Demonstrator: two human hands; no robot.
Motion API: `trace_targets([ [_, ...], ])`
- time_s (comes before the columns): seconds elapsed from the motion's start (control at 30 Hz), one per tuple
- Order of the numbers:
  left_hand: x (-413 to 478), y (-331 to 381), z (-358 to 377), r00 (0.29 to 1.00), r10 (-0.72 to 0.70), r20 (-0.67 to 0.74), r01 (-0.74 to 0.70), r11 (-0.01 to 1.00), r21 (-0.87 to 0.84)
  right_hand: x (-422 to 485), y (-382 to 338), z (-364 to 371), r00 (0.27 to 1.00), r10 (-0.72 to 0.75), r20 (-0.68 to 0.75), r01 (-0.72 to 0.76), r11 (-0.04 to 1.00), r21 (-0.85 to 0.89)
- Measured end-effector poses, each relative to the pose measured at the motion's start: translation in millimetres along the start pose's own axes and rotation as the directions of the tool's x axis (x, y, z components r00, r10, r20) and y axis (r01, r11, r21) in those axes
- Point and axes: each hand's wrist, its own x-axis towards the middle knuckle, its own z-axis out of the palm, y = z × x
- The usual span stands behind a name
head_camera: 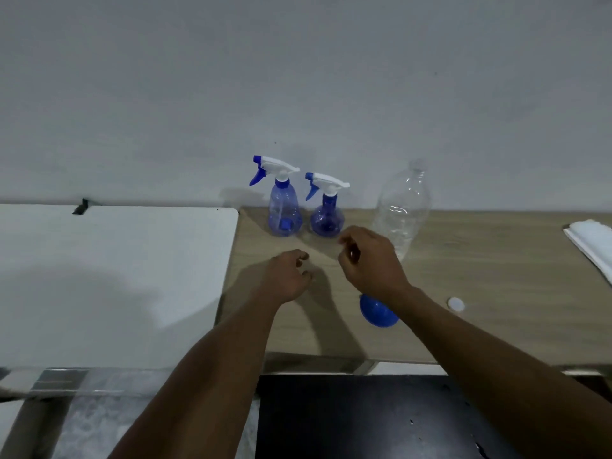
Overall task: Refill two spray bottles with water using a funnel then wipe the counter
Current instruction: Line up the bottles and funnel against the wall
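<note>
Two blue spray bottles with white trigger heads stand at the back of the wooden counter (480, 276), a taller one (283, 207) on the left and a shorter one (326, 210) beside it. A big clear plastic bottle (402, 210) stands to their right with no cap on. A blue funnel (377, 313) lies on the counter, partly hidden under my right wrist. A white cap (456, 304) lies further right. My left hand (286, 276) and my right hand (371, 260) hover in front of the spray bottles, fingers loosely curled, holding nothing.
A white table (116, 276) adjoins the counter on the left. Folded white cloth or paper (592, 246) lies at the counter's right edge. A plain wall rises right behind the bottles. A dark surface (364, 419) lies below the counter's front edge.
</note>
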Motion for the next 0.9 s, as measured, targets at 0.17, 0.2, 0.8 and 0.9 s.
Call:
trace_targets([
  [0.17,2,38,36,1.0,0.0,0.03,0.006,0.979,-0.204,-57,70,-33,0.99,0.134,0.047,-0.13,0.988,-0.088],
  [0.2,4,49,43,0.999,0.032,0.018,-0.027,0.975,-0.222,-63,87,-43,0.985,0.169,0.034,-0.164,0.979,-0.125],
  [0.8,20,135,105,0.987,-0.005,-0.161,-0.051,0.939,-0.339,-52,211,-119,0.822,0.515,0.242,-0.491,0.857,-0.155],
  [0.9,15,140,113,0.984,0.0,-0.177,-0.06,0.942,-0.331,10,182,-155,0.79,0.585,0.183,-0.606,0.697,0.384],
])
